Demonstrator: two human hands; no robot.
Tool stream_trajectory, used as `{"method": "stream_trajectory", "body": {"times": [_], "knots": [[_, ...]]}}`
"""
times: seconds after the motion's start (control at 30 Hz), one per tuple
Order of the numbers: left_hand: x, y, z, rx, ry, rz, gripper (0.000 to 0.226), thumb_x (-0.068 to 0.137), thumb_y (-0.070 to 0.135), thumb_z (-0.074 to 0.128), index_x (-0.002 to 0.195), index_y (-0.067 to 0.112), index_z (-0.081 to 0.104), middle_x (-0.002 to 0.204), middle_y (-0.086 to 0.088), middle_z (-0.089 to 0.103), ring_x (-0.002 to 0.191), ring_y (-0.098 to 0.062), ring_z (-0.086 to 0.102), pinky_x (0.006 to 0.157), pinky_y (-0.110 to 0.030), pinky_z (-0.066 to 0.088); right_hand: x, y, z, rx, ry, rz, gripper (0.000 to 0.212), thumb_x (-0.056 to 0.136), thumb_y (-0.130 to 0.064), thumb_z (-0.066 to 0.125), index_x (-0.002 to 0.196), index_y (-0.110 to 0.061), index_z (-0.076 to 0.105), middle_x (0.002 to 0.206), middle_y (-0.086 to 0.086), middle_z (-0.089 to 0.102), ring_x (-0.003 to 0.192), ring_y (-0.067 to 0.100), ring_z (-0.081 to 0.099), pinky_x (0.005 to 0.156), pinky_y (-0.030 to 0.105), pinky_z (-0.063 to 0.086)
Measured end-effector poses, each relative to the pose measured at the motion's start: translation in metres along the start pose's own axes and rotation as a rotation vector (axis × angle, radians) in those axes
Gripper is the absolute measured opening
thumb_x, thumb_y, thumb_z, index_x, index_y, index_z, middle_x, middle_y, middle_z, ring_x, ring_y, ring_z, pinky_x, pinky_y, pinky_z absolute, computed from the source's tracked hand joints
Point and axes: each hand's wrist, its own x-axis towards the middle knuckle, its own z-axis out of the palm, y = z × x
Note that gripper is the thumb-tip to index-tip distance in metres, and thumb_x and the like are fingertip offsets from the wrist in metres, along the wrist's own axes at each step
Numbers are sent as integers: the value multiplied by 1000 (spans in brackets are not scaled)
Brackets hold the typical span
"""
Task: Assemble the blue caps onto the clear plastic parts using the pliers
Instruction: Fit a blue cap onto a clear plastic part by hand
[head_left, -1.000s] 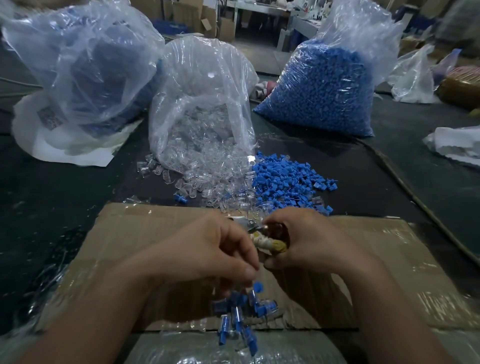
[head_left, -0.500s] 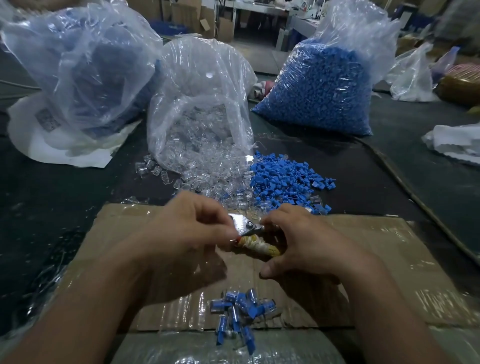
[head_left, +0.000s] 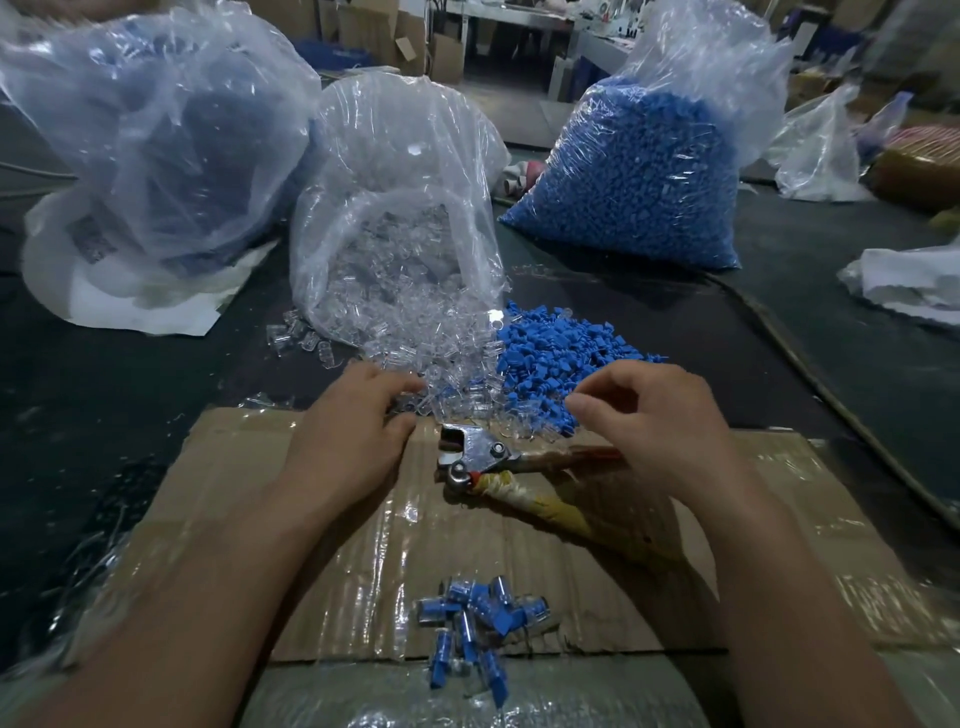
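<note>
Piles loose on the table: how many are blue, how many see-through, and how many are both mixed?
Blue caps pile: 1
Clear parts pile: 1
Mixed blue-and-clear pile: 1
Total: 3
</note>
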Motion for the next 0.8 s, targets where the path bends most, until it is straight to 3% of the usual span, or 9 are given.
{"method": "stream_trajectory", "body": {"times": [0.2,0.37,0.47,0.57,0.63,0.7,0.8], "knots": [[1,-2,-1,-23,89,-8,16,85,16,63,101,17,65,99,-4,61,87,-15,53,77,-25,37,2,6,-1,30,133,72,18,85,-31,63,68,-34,59,64,-19,57,62,-4,53,56,13,39],[0,1,-2,-73,188,-30,5,86,19,63,89,17,66,84,5,59,75,-10,50,70,-24,32,6,17,-3,43,235,144,18,85,-30,63,68,-30,61,62,-19,57,57,-4,52,51,13,35],[-2,7,-9,-322,236,-103,11,85,17,64,78,24,60,77,10,62,71,-3,55,62,-21,39,9,23,-4,48,266,184,15,87,-29,61,72,-28,62,64,-17,57,60,-2,52,52,15,36],[-6,14,-14,-729,164,-215,20,86,6,61,76,23,59,78,-3,64,66,-16,63,59,-31,54,11,30,-3,24,262,219,14,88,-27,59,74,-29,60,68,-17,56,65,-1,51,54,19,38],[-9,18,-17,-1003,81,-309,20,86,3,58,76,20,60,74,-9,66,56,-21,64,49,-35,54,13,35,-2,-8,229,244,8,88,-27,58,81,-26,62,70,-19,54,66,-1,49,57,23,39],[-11,21,-19,-1151,19,-356,20,87,5,56,75,19,62,69,-10,68,50,-22,63,44,-34,54,14,39,0,-54,176,259,6,89,-26,58,86,-26,63,74,-17,55,68,-1,48,63,25,39],[-10,20,-19,-1234,-26,-362,16,84,3,56,76,15,64,65,-9,69,52,-19,65,44,-32,54,17,41,4,-131,121,280,16,90,-26,57,103,-24,66,97,-6,63,80,6,51,71,25,40]]}}
